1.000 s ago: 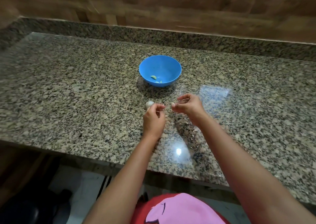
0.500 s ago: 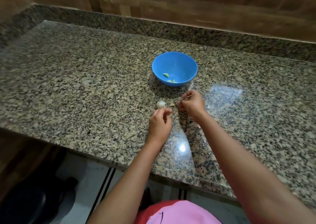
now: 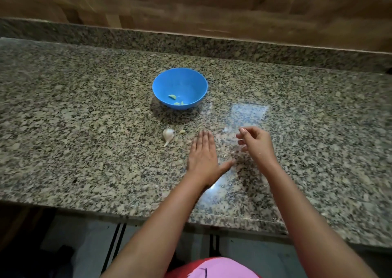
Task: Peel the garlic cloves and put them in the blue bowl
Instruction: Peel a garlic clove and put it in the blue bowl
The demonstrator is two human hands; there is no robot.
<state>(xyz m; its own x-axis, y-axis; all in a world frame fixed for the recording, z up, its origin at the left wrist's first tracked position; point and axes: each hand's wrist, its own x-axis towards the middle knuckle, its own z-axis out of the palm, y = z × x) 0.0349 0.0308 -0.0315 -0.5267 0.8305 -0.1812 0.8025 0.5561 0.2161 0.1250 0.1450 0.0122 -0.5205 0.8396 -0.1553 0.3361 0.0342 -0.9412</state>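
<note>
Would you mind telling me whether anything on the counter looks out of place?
A small clove lies loose on the counter beside the garlic bulb, not in the blue bowl. Nothing looks spilled or damaged.

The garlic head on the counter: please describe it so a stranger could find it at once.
Find the blue bowl on the granite counter. Just in front of it lies the garlic head, white, with a thin stem. The small yellowish clove beside it is bare and stemless.

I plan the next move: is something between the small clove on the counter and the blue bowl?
Nothing visible. Bare counter lies between the clove and the bowl; the garlic head sits to the clove's left, off that path.
</note>
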